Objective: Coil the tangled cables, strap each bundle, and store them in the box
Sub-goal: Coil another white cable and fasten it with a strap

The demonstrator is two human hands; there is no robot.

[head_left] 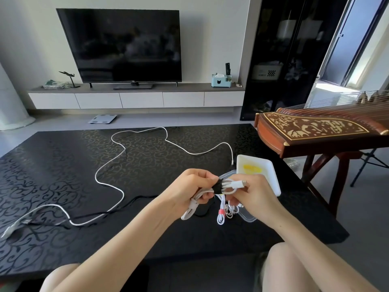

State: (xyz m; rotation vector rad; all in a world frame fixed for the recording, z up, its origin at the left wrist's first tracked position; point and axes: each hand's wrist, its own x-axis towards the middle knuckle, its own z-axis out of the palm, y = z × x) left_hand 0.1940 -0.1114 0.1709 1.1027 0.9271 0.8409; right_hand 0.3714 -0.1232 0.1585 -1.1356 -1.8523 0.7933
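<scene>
**Operator:** Why is the coiled white cable (192,207) held off the table (63,165)?

**Technician:** Judged from the grip, this is the strapping step. The left hand (195,186) has its fingers curled round the loops to stop them springing apart. The right hand (250,194) pinches the plug end, just beside the black strap (217,186) wrapped round the middle of the coil.

**Operator:** Where is the bundle relative to the hands and the box?

**Technician:** It sits between the 2 hands, directly above the clear box (251,219), which keeps the drop-in short. The white lid (271,178) is off and lies behind the box. 1 finished bundle with a red strap (222,212) lies at the box, but I cannot confirm it is fully inside.

**Operator:** Remaining work?

**Technician:** 2 cables lie uncoiled to the left: the long white cable (117,192) and the black cable (130,204).
</scene>
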